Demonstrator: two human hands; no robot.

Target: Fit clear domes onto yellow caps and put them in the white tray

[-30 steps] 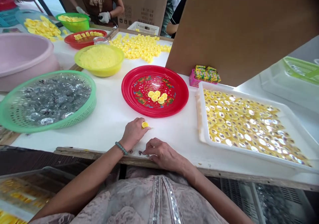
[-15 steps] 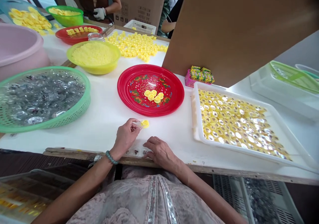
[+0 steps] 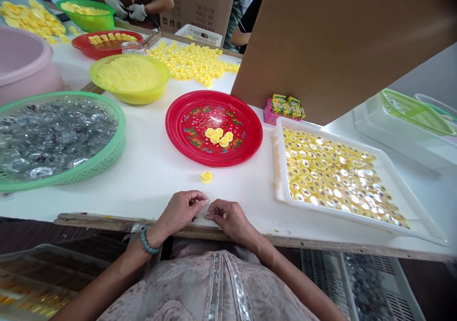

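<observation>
Near the table's front edge, my left hand (image 3: 183,210) is closed in a pinch, thumb against fingers, its fingertips pointing right. Whatever it pinches is too small to make out. Close on its right, my right hand (image 3: 231,220) also has thumb and fingers drawn together, and what they hold is hidden. Between and under the hands, a small dark-marked clear piece (image 3: 194,219) partly shows on the table. Just beyond my fingertips lies a single round yellow piece (image 3: 206,177). Behind it, a red patterned tray (image 3: 178,142) bears several more yellow pieces (image 3: 218,136).
At left is a green basket (image 3: 119,145) of clear pieces; behind it, a yellow bowl (image 3: 157,92). A white tray (image 3: 280,188) of shiny yellow pieces stands right, near a pink box (image 3: 270,115) and brown cardboard panel (image 3: 314,50). Gloved co-worker's hands (image 3: 137,12) are at the back.
My left hand has left the yellow piece on the table and come back toward my right hand. My right hand's fingers have drawn together. The co-worker's gloved hands have come together.
</observation>
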